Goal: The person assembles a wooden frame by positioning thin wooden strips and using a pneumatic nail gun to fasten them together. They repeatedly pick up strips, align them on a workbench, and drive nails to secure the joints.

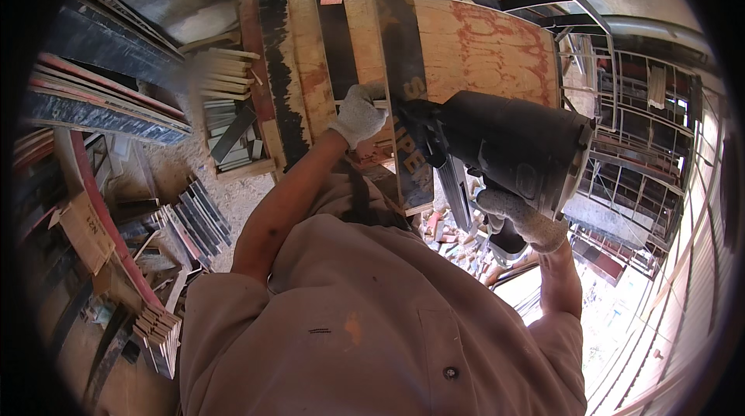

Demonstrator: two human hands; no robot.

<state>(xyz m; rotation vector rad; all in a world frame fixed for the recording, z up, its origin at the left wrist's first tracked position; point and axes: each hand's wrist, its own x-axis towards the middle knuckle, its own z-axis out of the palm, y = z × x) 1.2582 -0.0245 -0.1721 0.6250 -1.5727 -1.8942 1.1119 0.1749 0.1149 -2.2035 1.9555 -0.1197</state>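
My right hand (528, 220), in a grey knit glove, is wrapped round the handle of a large black nail gun (504, 140). The gun lies on its side, its nose at the edge of a long dark plank (407, 133) with yellow lettering. My left hand (359, 117), gloved too, grips the plank's left side, with the fingertips partly hidden. Beneath lies a wooden worktable (310, 67) of light and black-coated boards. A bare plywood panel (481, 51) with reddish stains spreads to the right of the plank.
Stacked dark boards (109, 98) stand at the left, with bundled wood strips (225, 74) beside the table. A cardboard box (84, 234) sits at the lower left. Wood offcuts (450, 249) litter the floor below the gun. Metal racks (636, 136) line the right side.
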